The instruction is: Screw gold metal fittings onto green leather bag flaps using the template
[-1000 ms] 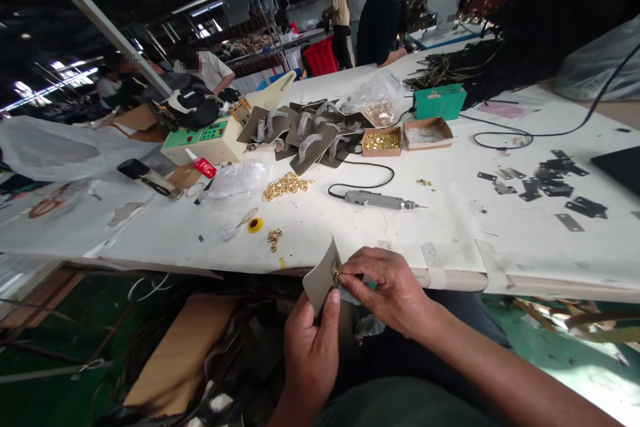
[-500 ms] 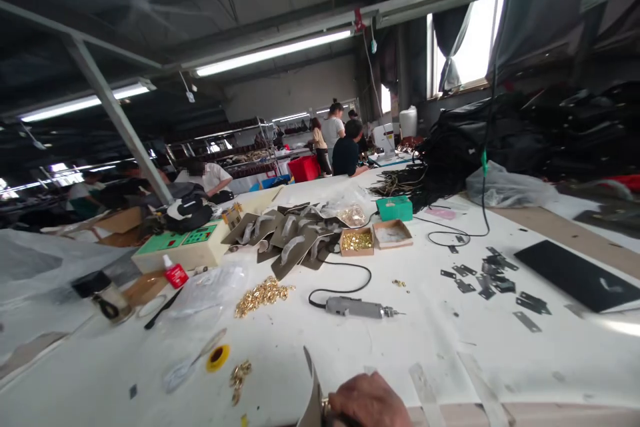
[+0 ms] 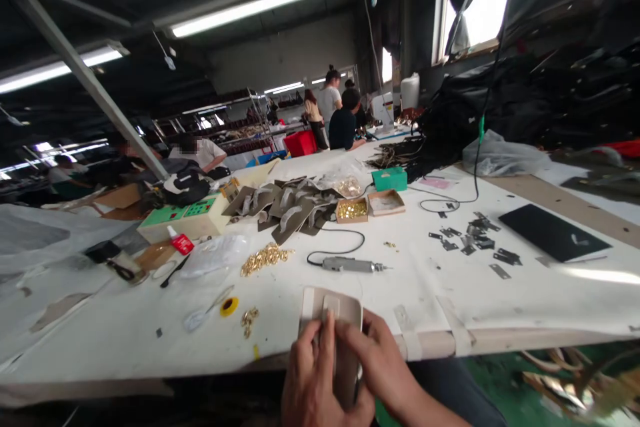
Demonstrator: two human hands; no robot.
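Observation:
At the table's front edge, both hands are on a curved grey-beige panel, which looks like a leather bag piece. A small pale rectangular tab lies on its inner face near the top. My left hand grips the panel's left side, its fingertips pressed just under the tab. From the right, my right hand wraps the edge, with a finger reaching across to the same spot. The panel's lower end is hidden by the hands. Beyond it on the table lies a grey electric screwdriver.
Gold metal fittings lie in a heap left of the screwdriver. Behind are stacked grey-brown panels and a box of gold pieces. Dark metal plates and a black notebook lie right. Co-workers are farther back.
The view has tilted down. The panel has come up and turned its inner face towards me. My left hand has come into view on it, and the right hand now grips its right edge.

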